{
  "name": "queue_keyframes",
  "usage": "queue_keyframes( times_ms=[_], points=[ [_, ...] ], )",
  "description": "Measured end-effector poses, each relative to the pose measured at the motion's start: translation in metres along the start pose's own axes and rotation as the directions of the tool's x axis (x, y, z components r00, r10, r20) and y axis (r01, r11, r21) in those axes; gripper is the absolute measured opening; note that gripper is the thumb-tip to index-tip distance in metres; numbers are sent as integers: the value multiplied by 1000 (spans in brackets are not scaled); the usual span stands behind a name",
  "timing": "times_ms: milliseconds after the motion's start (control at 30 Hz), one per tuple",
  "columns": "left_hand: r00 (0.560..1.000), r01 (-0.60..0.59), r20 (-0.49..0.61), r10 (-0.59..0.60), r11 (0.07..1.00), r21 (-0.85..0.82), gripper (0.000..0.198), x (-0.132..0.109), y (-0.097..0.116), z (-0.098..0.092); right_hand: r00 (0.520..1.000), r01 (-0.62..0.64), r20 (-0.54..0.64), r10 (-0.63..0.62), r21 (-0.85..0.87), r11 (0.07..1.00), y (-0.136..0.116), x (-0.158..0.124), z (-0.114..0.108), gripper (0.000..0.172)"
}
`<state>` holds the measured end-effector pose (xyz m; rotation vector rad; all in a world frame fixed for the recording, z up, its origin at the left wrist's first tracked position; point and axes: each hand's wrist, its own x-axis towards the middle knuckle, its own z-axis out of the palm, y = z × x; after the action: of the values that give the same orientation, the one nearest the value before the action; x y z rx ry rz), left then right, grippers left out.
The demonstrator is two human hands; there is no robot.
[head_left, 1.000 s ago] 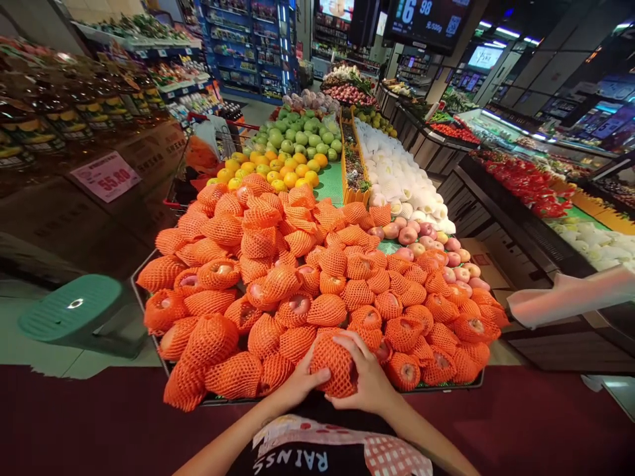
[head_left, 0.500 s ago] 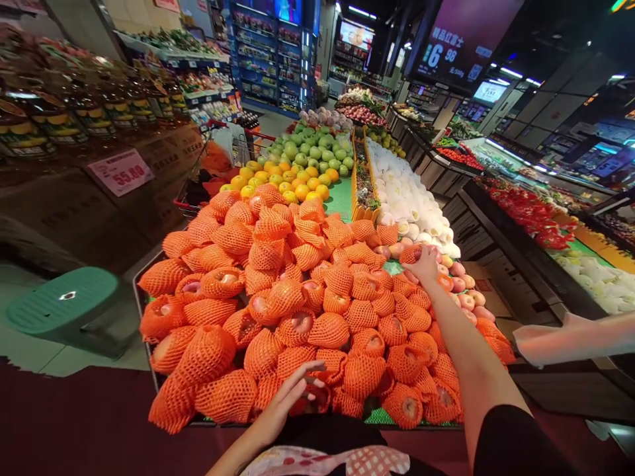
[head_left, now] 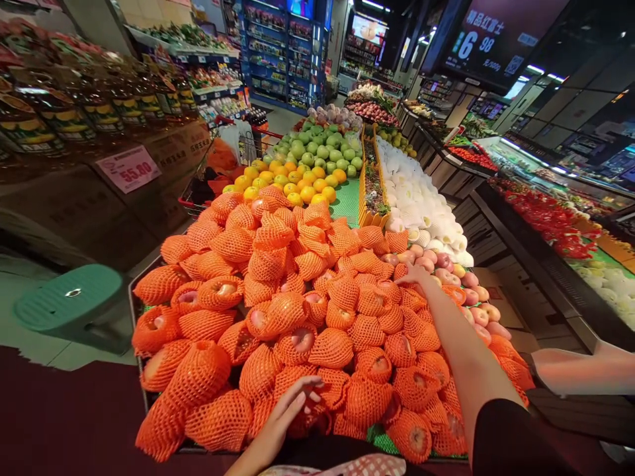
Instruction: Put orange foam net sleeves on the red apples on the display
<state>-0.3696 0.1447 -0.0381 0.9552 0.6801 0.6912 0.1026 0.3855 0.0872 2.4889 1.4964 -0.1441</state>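
Observation:
A large heap of apples in orange foam nets fills the front of the display in the head view. Low over its front edge, my left hand hovers with fingers loosely apart and nothing in them. My right hand reaches to the far right side of the heap. Its fingers stretch out over a netted apple and seem to touch the fruit there, without closing round it. Bare reddish apples lie just right of that hand.
Behind the heap are oranges, green fruit and white-wrapped fruit. A yellow fence divider separates them. A green stool stands at left, near bottled goods. Another person's forearm shows at right.
My right hand has drawn slightly back and down from the netted apple it was around, which now lies among the others. My left hand stays over the front. The view has shifted slightly.

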Motion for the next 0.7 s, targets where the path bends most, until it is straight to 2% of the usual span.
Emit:
queue_keyframes(
  times_ms=[67, 167, 233, 367, 433, 500, 600, 700],
  points=[
    [1000, 4, 8, -4, 1000, 1, 57, 5, -2, 0, 997, -30, 68, 32, -22, 999, -6, 6, 5, 116],
    [1000, 14, 19, -15, 1000, 16, 55, 9, 1, 2, 994, -44, 95, 48, -42, 998, -18, 11, 19, 108],
    [999, 22, 26, -22, 1000, 19, 54, 10, 4, 4, 995, -44, 84, 48, -52, 998, -24, 13, 27, 102],
    [999, 24, 26, -25, 999, 26, 53, 10, 7, 4, 1000, -29, -15, 28, -91, 995, -30, 18, 27, 109],
    [1000, 13, 17, -14, 1000, 23, 52, 10, 7, 2, 993, 25, -110, -39, -121, 992, -33, 21, 21, 107],
    [1000, 2, 9, -2, 1000, 19, 52, 11, 5, 2, 971, 126, -182, -154, -158, 979, -37, 24, 16, 93],
    [1000, -9, 7, 9, 1000, 12, 51, 12, 4, 1, 926, 276, -206, -316, -203, 940, -42, 29, 12, 69],
    [1000, -6, 9, 6, 1000, 7, 51, 11, 5, 2, 902, 329, -214, -375, -224, 917, -44, 34, 13, 58]
  ],
)
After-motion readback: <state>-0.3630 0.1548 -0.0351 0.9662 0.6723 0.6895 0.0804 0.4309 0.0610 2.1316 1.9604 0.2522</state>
